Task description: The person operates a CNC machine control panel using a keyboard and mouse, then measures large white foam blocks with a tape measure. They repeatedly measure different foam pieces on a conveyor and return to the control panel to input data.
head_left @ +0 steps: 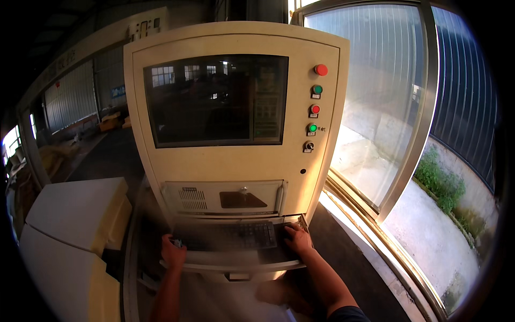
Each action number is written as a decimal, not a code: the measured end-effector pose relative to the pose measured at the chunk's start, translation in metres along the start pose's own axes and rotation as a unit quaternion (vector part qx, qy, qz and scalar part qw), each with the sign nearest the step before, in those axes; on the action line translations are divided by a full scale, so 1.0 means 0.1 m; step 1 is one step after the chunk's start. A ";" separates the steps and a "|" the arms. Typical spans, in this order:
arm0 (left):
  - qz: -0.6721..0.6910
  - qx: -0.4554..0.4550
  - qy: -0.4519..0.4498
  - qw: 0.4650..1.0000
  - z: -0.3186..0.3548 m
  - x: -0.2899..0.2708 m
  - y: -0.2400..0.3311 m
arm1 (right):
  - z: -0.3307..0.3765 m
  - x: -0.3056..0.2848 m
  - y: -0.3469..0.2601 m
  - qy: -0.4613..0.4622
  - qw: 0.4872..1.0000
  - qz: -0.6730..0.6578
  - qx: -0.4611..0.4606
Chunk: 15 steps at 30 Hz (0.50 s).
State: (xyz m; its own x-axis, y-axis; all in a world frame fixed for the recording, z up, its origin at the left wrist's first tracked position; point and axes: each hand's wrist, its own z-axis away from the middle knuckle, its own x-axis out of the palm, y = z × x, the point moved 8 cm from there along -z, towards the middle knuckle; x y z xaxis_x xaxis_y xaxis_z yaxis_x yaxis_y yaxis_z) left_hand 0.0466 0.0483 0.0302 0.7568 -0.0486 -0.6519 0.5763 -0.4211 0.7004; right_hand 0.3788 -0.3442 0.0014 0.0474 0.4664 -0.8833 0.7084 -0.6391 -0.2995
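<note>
A black keyboard (236, 235) lies on the pull-out tray (252, 266) at the front of a cream control cabinet (225, 163). At the tray's left end is my left hand (173, 252), its fingers closed by a small pale grey thing (176, 243) too blurred to name. To the right of the keyboard, my right hand (299, 240) rests with curled fingers over a dark computer mouse, which it mostly hides. Above, the cabinet carries a dark screen (201, 102) with faint panels at its right side and window reflections.
A column of buttons with a red knob (321, 70) and a lit green button (312, 127) runs down the cabinet's right side. Pale boxy covers (75, 209) stand at left. A large metal-framed window (370, 107) borders the right, with a paved strip and plants outside.
</note>
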 end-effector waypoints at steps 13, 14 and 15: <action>0.000 0.004 -0.003 1.000 -0.04 0.05 -0.06 | -0.01 0.02 0.02 0.002 1.000 0.015 -0.005; -0.004 0.004 -0.002 1.000 -0.04 0.04 -0.07 | -0.01 0.02 0.00 -0.002 1.000 0.020 -0.004; 0.002 0.012 -0.007 1.000 -0.05 0.05 -0.07 | -0.01 0.04 0.02 -0.004 1.000 0.011 0.005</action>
State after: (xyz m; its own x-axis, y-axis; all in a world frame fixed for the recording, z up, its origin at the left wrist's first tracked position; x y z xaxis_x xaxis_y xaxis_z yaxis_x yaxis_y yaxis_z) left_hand 0.0472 0.0555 0.0234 0.7544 -0.0627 -0.6534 0.5659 -0.4423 0.6958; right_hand 0.3810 -0.3430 -0.0024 0.0564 0.4468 -0.8928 0.6999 -0.6555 -0.2838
